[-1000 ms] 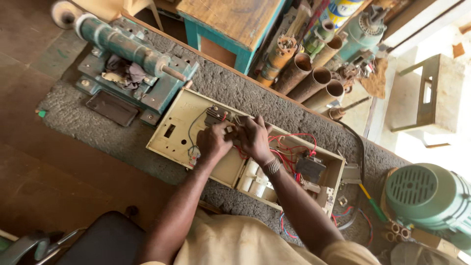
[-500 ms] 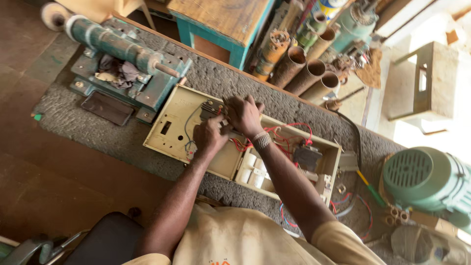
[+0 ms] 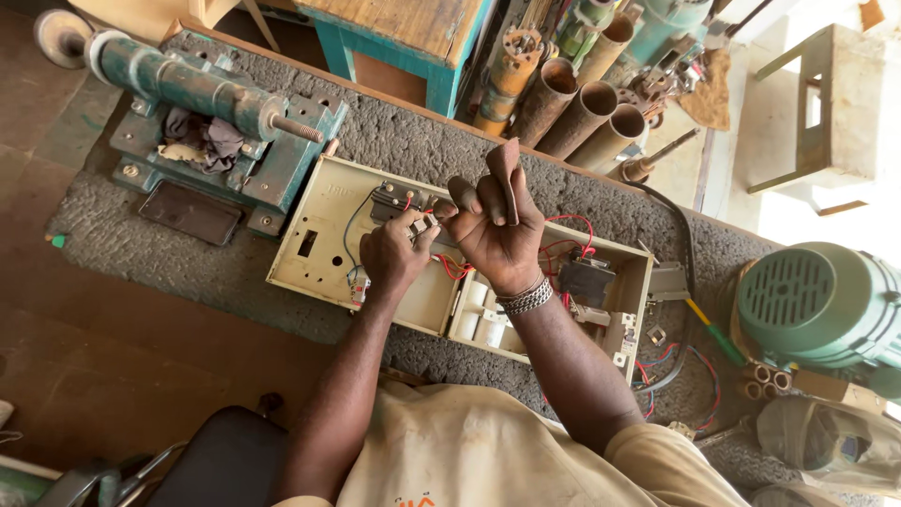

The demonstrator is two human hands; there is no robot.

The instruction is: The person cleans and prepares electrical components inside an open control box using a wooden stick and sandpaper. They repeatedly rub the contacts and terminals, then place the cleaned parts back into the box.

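My left hand (image 3: 392,252) pinches a red wire (image 3: 457,270) in the beige box (image 3: 319,235), frame centre | my right hand (image 3: 496,221) raised, fingers half curled, holds nothing.

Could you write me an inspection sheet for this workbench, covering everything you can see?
Surface: rough grey mat over a brown bench.
Job's things: open beige electrical box, metal switch part inside.
Clutter: green bench machine with a rag, rusty pipes, green motor.
Hands: left hand pinches at the switch part; right hand raised above the box, fingers curled, nothing clearly held.
Cables: red wires in the box, black cable beside it.
Surroundings: blue wooden stool, dark chair.
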